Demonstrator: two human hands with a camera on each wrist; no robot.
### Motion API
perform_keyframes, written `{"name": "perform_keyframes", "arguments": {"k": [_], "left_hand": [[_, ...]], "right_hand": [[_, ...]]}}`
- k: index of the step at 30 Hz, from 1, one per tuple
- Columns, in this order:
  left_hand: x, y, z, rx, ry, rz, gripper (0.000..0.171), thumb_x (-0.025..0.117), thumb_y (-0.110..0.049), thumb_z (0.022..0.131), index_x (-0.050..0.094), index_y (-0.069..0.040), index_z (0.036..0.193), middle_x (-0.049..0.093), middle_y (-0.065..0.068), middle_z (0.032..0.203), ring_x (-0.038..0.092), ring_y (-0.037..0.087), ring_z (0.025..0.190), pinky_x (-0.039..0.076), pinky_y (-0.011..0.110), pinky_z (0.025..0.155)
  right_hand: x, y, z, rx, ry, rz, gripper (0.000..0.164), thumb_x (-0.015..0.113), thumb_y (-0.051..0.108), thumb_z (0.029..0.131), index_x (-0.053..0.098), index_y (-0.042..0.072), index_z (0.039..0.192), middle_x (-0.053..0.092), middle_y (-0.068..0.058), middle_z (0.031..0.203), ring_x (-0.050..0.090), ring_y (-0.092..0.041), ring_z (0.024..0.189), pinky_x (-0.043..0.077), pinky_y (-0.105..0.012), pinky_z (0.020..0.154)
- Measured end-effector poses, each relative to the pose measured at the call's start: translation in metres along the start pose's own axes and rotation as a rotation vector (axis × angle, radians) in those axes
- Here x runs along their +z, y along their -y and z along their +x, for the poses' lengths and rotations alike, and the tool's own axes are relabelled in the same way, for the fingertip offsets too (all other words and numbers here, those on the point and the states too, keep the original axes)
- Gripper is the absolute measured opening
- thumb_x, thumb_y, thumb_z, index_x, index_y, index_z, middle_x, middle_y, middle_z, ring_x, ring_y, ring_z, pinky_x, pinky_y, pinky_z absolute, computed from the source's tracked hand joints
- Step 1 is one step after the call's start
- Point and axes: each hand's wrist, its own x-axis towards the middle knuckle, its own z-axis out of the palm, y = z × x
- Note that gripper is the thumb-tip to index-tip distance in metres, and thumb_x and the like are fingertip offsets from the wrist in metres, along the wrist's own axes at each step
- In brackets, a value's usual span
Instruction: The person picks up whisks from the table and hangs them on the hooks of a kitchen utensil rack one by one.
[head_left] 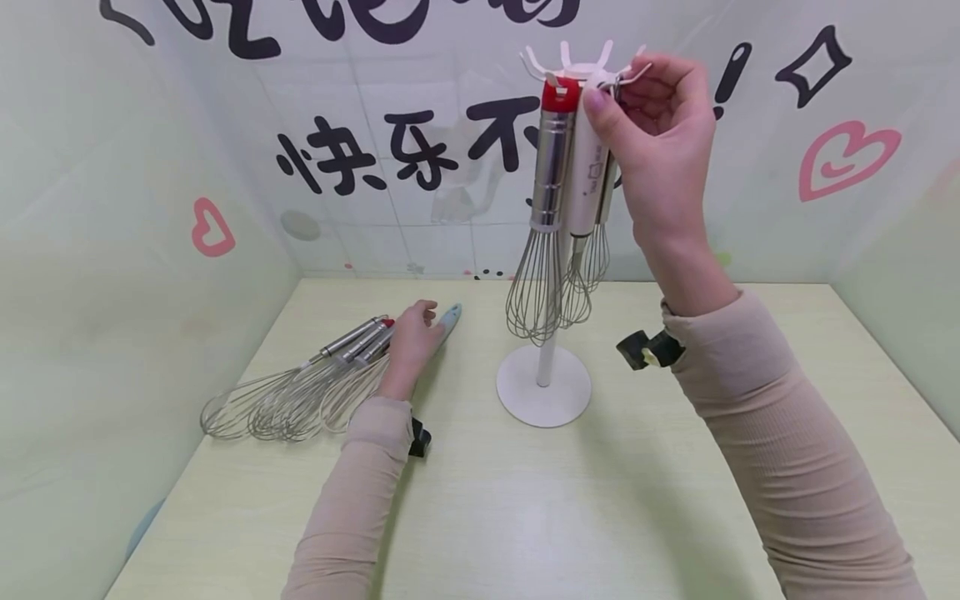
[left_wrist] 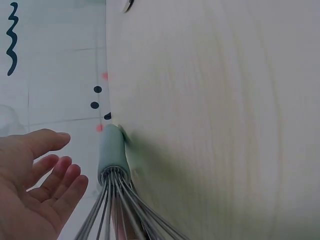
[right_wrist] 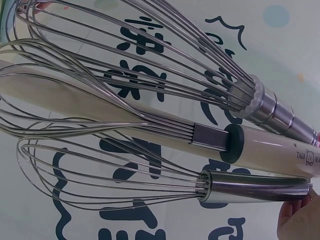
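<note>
My right hand (head_left: 671,137) is up at the hooks of a white rotating-style stand (head_left: 517,408), its thumb and fingers pinching the top end of a steel-handled whisk (right_wrist: 257,187). Beside that one hang a whisk with a cream-white handle (head_left: 587,183) and a larger steel whisk with a red end (head_left: 552,167). Down on the table at left, my left hand (head_left: 411,337) hovers over a whisk with a light blue handle (left_wrist: 112,150). Its fingers are loosely bent beside that handle, with nothing in them.
Several steel whisks (head_left: 288,404) lie side by side on the table, left of the left hand, their wire ends toward the left edge. A patterned white sheet (head_left: 420,250) with black lettering closes off the back and sides of the table (head_left: 480,508).
</note>
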Motion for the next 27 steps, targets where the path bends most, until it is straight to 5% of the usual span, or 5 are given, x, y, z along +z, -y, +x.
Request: {"name": "perform_keyframes", "arguments": {"k": [27], "left_hand": [[0.0035,0.0105,-0.0001,-0.028,0.039,0.095,0.045,0.064,-0.005,0.086,0.054,0.001,0.130,0.062,0.021,0.124,0.060,0.034,0.114,0.051,0.044,0.096]], "right_hand": [[0.0014,-0.0018,-0.0001,-0.010,-0.016,-0.006,0.029,0.068,-0.004,0.080,0.051,0.012,0.098,0.055,0.001,0.092,0.052,-0.015,0.089,0.047,-0.023,0.085]]}}
